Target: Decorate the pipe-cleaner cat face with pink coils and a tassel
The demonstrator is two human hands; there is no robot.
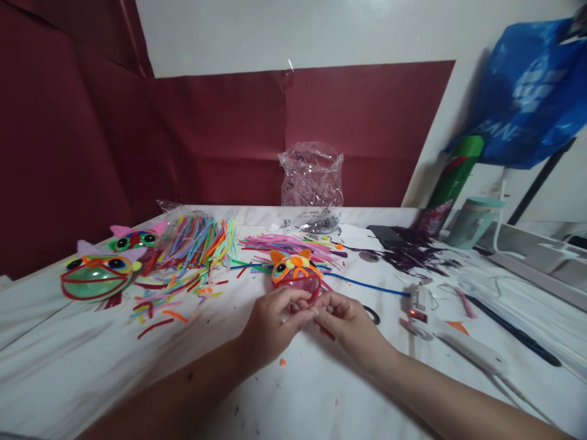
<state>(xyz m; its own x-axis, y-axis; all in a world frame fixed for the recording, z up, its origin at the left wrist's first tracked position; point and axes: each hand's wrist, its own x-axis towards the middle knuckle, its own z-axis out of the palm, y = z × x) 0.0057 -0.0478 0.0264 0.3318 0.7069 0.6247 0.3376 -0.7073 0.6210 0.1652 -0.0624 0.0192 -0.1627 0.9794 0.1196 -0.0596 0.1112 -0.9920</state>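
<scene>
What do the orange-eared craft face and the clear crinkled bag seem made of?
Orange-eared craft face: probably fuzzy pipe cleaner, from its textured ears; its translucent pinkish lower part, perhaps glossy plastic. Clear crinkled bag: likely shiny plastic film, from highlights and creases.

A glossy white wall [220, 36] rises behind, its lower part covered by maroon sheeting [367, 128] with a slanting right edge. A vertical seam runs down near the middle, with clear tape [287, 79] at its top. At the left the sheeting climbs out of view, creased and darker. Below, the white tabletop [183, 391] has marble-like grey-brown veining, and a similar pale ledge [257, 215] borders its rear. Light is soft, brightest high on the wall.
</scene>
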